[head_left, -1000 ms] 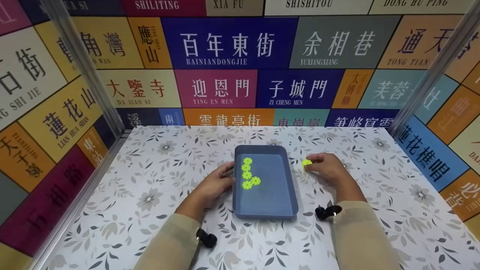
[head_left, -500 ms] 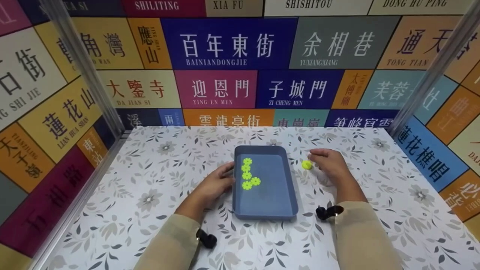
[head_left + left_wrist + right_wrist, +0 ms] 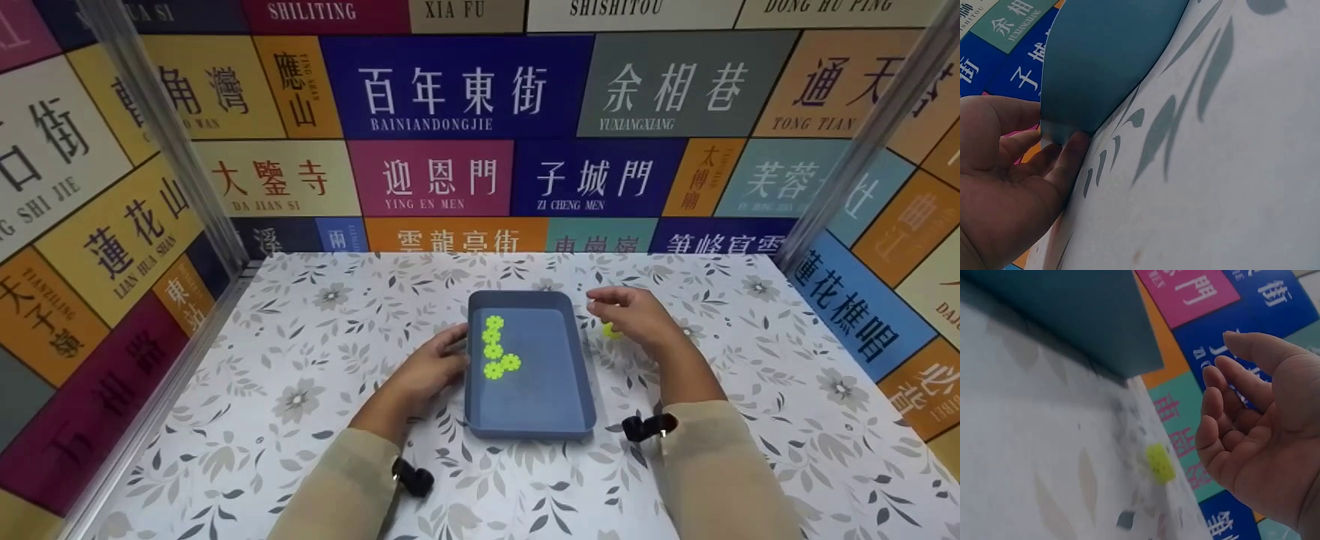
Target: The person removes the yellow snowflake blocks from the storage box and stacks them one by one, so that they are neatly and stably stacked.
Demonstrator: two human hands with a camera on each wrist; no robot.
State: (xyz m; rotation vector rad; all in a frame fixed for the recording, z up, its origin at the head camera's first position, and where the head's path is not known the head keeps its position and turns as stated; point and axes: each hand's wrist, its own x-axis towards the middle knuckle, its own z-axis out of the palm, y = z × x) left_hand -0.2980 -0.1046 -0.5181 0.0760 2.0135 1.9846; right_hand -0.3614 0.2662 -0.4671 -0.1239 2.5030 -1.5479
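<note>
My left hand (image 3: 430, 369) rests its fingertips against the left outer wall of a shallow blue-grey tray (image 3: 551, 412). The left wrist view shows those fingers (image 3: 1075, 152) touching the tray's side low down by the table. Several flat yellow-green flower-shaped pieces (image 3: 493, 350) lie in the tray's left part, in a bent row. Right of the tray, my right hand (image 3: 637, 319) is raised with loosely bent fingers and holds nothing. Below it stands a small yellow-green block (image 3: 1160, 463) on the table, partly hidden by the hand in the head view.
A white table (image 3: 330, 480) with a grey leaf-and-flower pattern lies under everything. Walls (image 3: 457, 86) covered with colourful Chinese place-name signs stand behind and at both sides. Black wrist cameras (image 3: 414, 478) are strapped over the sleeves.
My right hand let go of the yellow-green block, drew slightly away, then moved left and up towards the tray. The block stayed on the table. My left hand and the tray have not moved.
</note>
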